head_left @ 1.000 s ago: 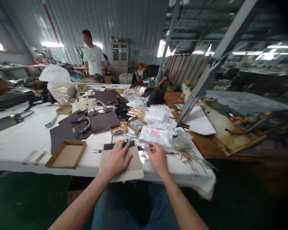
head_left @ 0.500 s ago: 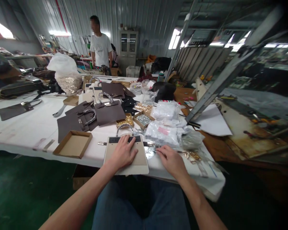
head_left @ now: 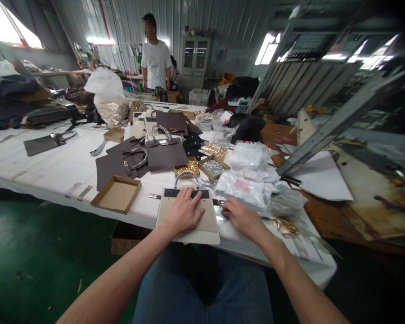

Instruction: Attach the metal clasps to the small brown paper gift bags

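Observation:
A beige handbag panel [head_left: 209, 227] with a dark top band lies at the table's front edge. Its wrapped handle [head_left: 186, 174] arches away from me. My left hand [head_left: 185, 211] presses flat on this panel, fingers spread. A dark strap with a metal tip [head_left: 154, 196] sticks out at the left, and a dark strap end with metal [head_left: 218, 203] shows at the right. The fingertips of my right hand [head_left: 239, 216] are closed on that right strap end; the exact grip is partly hidden. Beneath it lies a shiny silvery patch.
An empty cardboard tray [head_left: 117, 194] sits left of the panel. Beyond are dark handbags [head_left: 165, 155], a box of gold studs [head_left: 186, 167] and a box of silver pieces [head_left: 213, 167]. Plastic-wrapped packs [head_left: 243, 186] and gold hardware [head_left: 286, 226] lie right. A person [head_left: 156, 65] stands behind.
The view has swung left, so everything sits farther right in the picture. My right hand has come in closer over the strap end. My left hand stays on the panel.

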A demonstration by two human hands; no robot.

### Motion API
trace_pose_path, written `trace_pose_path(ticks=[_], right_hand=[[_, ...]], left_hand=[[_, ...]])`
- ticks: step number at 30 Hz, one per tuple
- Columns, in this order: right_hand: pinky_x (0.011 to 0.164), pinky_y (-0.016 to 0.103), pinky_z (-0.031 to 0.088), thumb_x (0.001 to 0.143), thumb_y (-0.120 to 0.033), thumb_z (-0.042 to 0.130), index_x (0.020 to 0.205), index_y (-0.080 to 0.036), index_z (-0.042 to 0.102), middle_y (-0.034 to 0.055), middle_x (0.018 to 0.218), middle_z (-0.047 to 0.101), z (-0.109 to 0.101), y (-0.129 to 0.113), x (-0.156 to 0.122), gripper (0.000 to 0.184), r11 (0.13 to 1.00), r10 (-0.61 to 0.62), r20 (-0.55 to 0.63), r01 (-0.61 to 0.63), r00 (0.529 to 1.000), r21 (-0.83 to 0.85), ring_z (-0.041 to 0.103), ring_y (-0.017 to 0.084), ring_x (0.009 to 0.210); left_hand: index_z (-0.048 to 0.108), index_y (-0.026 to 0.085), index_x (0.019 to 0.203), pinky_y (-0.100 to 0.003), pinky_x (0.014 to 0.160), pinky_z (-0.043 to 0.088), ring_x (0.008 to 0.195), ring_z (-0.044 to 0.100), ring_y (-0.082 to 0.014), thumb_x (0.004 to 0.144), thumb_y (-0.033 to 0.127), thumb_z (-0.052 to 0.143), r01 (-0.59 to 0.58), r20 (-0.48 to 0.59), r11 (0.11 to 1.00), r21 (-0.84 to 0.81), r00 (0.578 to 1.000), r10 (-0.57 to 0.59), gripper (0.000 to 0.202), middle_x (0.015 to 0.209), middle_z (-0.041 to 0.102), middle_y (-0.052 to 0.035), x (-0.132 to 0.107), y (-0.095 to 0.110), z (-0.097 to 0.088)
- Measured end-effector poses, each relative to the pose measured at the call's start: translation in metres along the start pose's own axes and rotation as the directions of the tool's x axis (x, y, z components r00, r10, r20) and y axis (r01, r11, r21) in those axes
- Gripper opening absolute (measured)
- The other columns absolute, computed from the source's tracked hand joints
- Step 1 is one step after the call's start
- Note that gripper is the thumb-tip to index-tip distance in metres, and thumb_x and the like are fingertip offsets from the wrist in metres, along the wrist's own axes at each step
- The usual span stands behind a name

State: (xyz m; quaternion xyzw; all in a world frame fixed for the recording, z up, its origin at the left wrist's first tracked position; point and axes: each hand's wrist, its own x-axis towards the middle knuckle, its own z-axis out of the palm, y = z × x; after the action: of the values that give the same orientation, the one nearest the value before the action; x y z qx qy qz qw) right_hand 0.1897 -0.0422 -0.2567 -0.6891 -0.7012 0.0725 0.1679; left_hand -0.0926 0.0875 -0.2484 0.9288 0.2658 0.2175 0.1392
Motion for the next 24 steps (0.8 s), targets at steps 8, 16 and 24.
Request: trace_pose_path(ticks=[8,16,24], right_hand=[[0.091,0.037,0.056,0.109,-0.043,0.062,0.116,-0.026,0.078,0.0049,0.106,0.08,-0.005,0.007,-0.002,0.025,0.924,0.137,-0.031,-0.116,0.99,0.365,0.073,0.025,0.096],[0.102,0.042,0.057,0.101,-0.051,0.069,0.117,-0.025,0.088,0.0085,0.12,0.086,-0.004,-0.008,0.005,0.035,0.834,0.282,-0.045,-0.222,0.958,0.506,0.078,0.03,0.109],[0.077,0.034,0.055,0.092,-0.054,0.079,0.106,-0.02,0.086,0.0073,0.092,0.084,-0.005,-0.042,0.072,0.038,0.718,0.257,0.034,-0.214,0.966,0.662,0.071,0.023,0.079]], left_hand=[[0.059,0.02,0.166,-0.06,0.14,0.033,0.161,0.046,-0.0424,0.112,0.051,0.06,0.008,-0.025,0.998,-0.064,1.0,-0.009,0.062,0.169,0.054,-0.0215,-0.001,0.001,-0.003],[0.057,0.02,0.165,-0.06,0.14,0.032,0.161,0.045,-0.0427,0.112,0.051,0.059,0.011,-0.025,0.999,-0.046,1.0,-0.012,0.061,0.169,0.053,-0.0208,-0.002,0.0,-0.004],[0.058,0.024,0.164,-0.06,0.138,0.035,0.158,0.048,-0.041,0.112,0.05,0.061,0.028,-0.015,0.998,-0.051,0.999,-0.029,0.059,0.165,0.056,-0.0185,-0.003,0.001,-0.006]])
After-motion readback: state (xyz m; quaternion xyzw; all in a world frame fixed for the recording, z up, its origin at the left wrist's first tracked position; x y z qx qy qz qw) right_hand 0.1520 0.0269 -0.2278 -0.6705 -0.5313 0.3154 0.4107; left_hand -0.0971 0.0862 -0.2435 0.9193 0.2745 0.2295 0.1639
